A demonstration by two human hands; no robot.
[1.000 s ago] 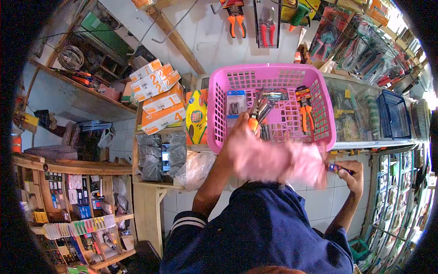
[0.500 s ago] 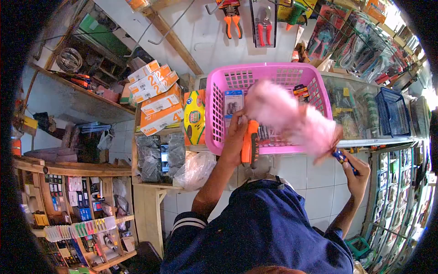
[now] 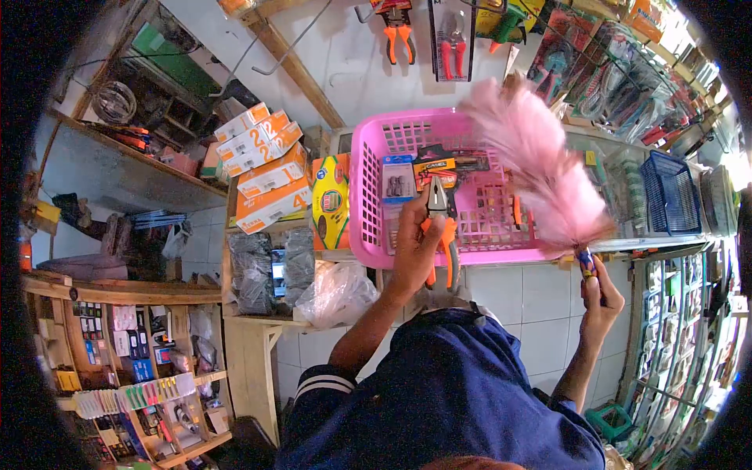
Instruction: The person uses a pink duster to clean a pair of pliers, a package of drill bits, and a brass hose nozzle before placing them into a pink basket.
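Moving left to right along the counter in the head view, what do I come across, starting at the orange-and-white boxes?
Orange-and-white boxes → yellow pack → pink basket's left rim → held pliers → duster → blue basket.

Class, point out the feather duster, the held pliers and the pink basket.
Feather duster (image 3: 542, 157): head view, mid-feathers.
Pliers (image 3: 450, 239): head view, orange handle.
Pink basket (image 3: 497, 257): head view, near rim.
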